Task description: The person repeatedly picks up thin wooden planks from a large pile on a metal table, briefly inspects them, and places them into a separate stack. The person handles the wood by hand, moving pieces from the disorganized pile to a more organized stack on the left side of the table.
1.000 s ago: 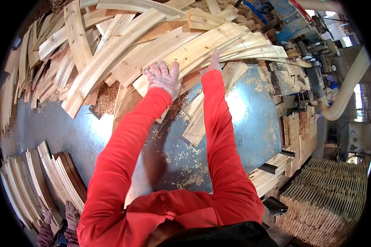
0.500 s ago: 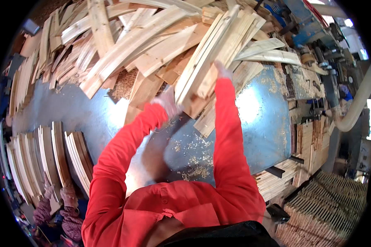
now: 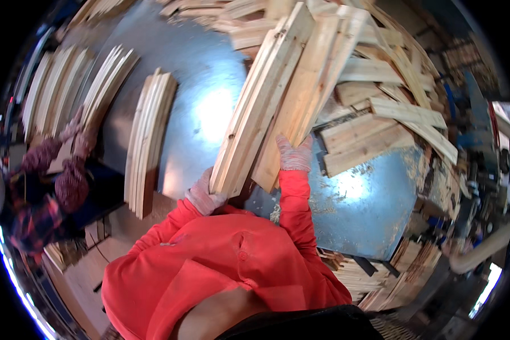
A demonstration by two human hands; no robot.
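Note:
In front of my body, a bundle of long pale wooden boards [image 3: 260, 107] slants from lower left to upper right. My left hand [image 3: 205, 192], in a light knit glove, closes around its near end; some of its fingers are hidden beneath. Beside that bundle on the right lie further wide wooden boards [image 3: 307, 93], in a narrow V with it. My right hand [image 3: 294, 154], gloved likewise, grips their near part, thumb on top and other fingers partly hidden. Both arms are bent close to me.
On the grey metal table [image 3: 192, 107], a stack of narrow boards [image 3: 149, 141] stands at left. A co-worker's hands [image 3: 76, 133] touch another stack [image 3: 105, 85] farther left. A loose lumber pile [image 3: 374, 71] spreads behind and right. Machinery [image 3: 481, 147] borders the far right.
The boards have come off the pile toward my body, and my arms have drawn in. My view has turned left, so the pile now sits farther right.

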